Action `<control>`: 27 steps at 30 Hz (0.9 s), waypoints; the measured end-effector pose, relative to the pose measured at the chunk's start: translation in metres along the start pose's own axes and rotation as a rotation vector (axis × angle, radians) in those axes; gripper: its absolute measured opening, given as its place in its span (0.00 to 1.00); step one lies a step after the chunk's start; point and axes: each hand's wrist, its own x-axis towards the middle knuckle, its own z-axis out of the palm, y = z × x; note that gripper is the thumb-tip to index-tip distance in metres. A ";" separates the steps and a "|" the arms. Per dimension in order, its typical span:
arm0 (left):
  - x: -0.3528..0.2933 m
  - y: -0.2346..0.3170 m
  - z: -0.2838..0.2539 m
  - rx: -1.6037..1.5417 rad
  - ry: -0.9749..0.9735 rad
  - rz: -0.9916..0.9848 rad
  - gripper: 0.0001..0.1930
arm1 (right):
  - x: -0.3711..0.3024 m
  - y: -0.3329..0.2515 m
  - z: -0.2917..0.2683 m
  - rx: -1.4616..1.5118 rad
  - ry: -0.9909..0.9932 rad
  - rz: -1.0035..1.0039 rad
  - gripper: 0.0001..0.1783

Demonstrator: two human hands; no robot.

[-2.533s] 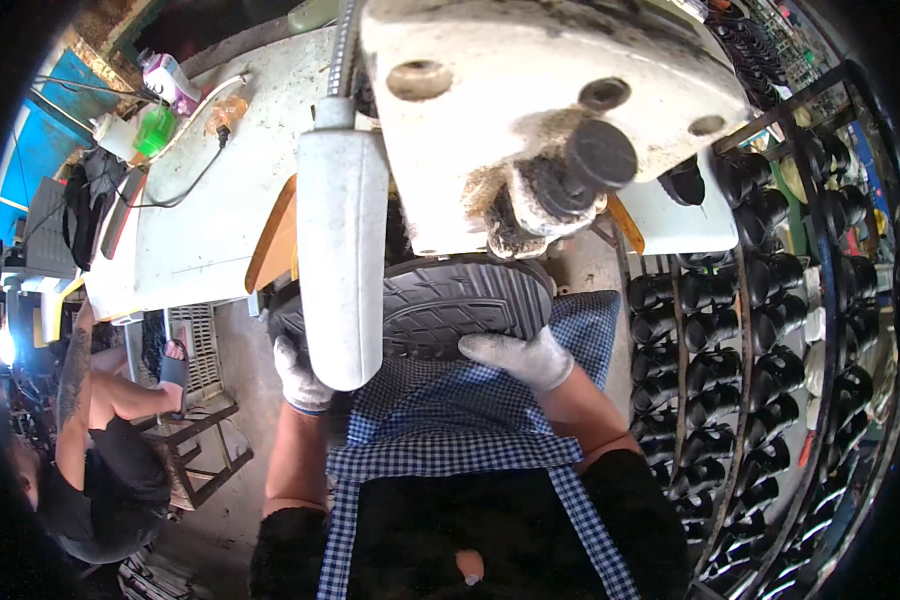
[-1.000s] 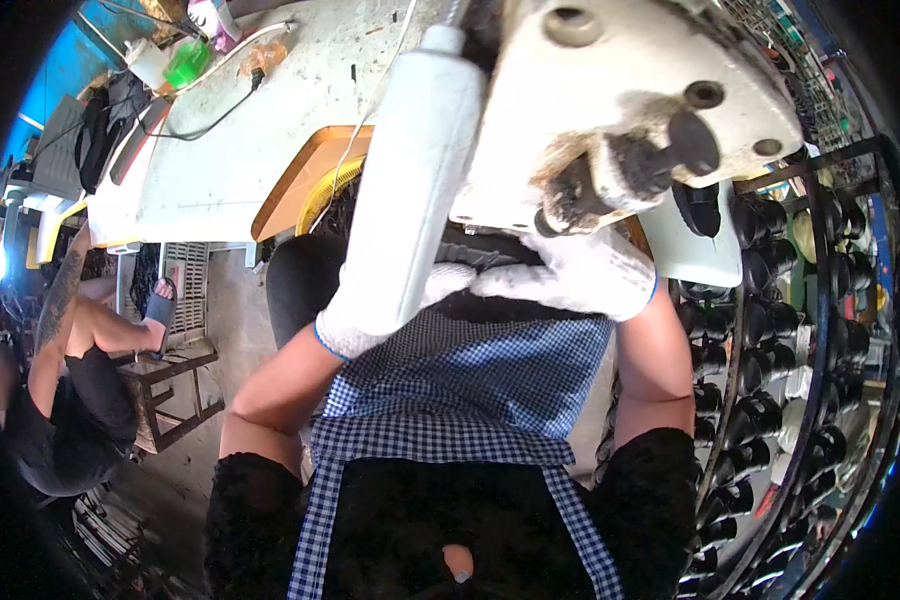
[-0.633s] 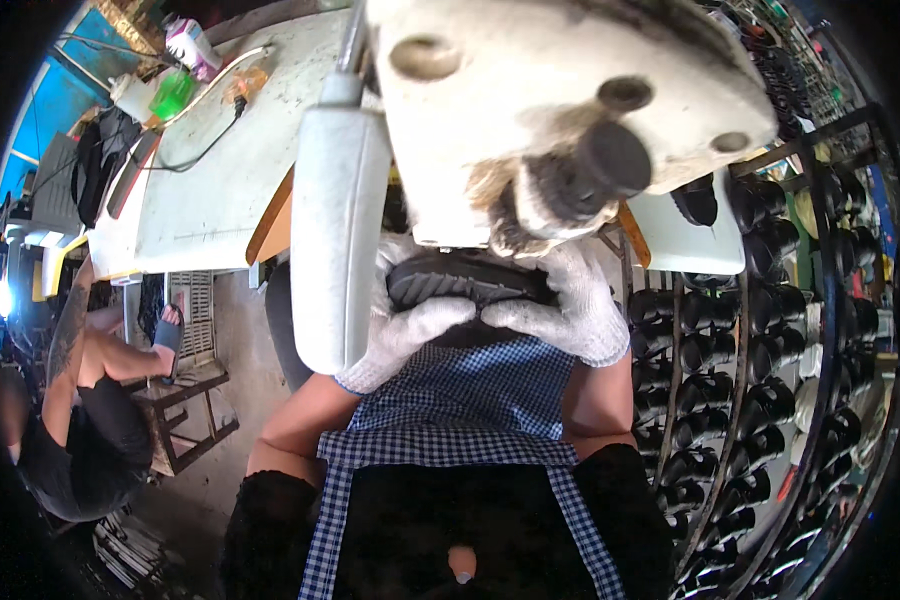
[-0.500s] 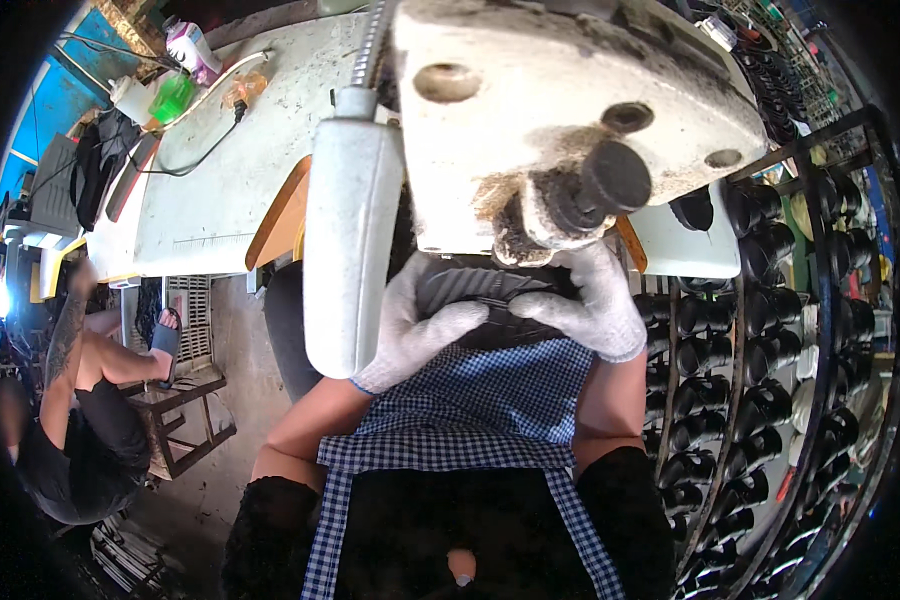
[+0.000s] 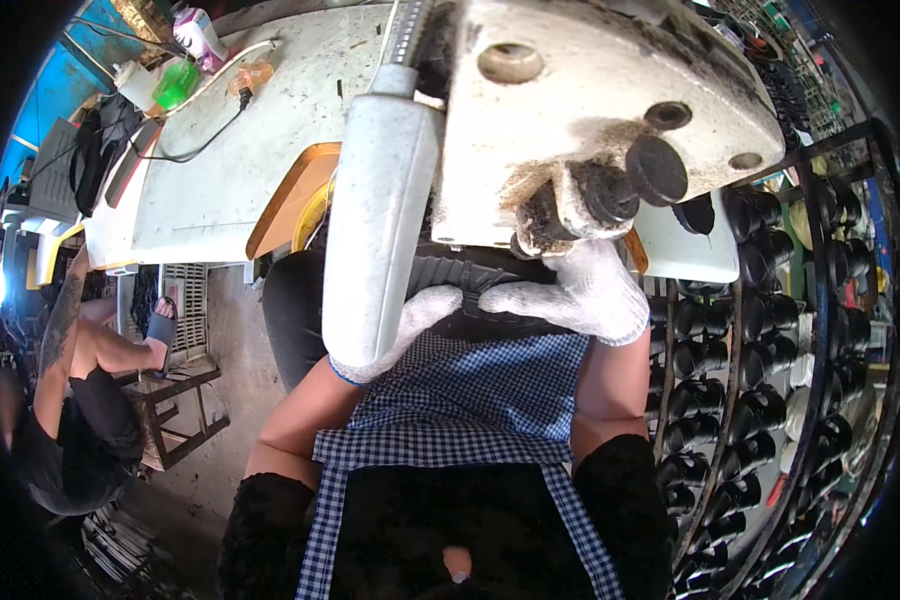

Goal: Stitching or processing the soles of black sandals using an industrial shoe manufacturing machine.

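Observation:
Both hands wear white knitted gloves. My left hand (image 5: 422, 312) is partly covered by the machine's pale grey arm, its thumb pressing on the near side of a black ribbed shoe (image 5: 460, 275). From the other side my right hand (image 5: 595, 298) grips the shoe, thumb pointing left. The two thumb tips lie close together with a small gap. The shoe sits just below the head of a stained white sewing machine (image 5: 570, 80), which hides its far part and most of my fingers.
A white worktable (image 5: 270, 110) with an orange-edged cutout surrounds the machine. Bottles (image 5: 175, 85) and a cable (image 5: 195, 155) lie at its far left. At right stands a metal rack (image 5: 820, 300) full of black shoes. A seated person (image 5: 80, 400) is at left beside a stool (image 5: 185, 410).
The machine sits farther right in the picture as the view shifts. My left hand has slid left and more behind the grey arm; the shoe between the thumbs has turned or shifted slightly.

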 end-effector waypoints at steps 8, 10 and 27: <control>-0.004 0.001 0.010 -0.004 0.255 0.101 0.38 | -0.017 0.009 0.019 -0.034 0.226 0.072 0.44; -0.006 0.000 0.023 -0.221 0.280 0.069 0.38 | -0.044 0.016 0.026 0.147 0.572 0.177 0.43; -0.019 0.004 0.025 -0.601 0.433 -0.042 0.33 | -0.116 0.068 0.122 1.531 0.743 0.022 0.30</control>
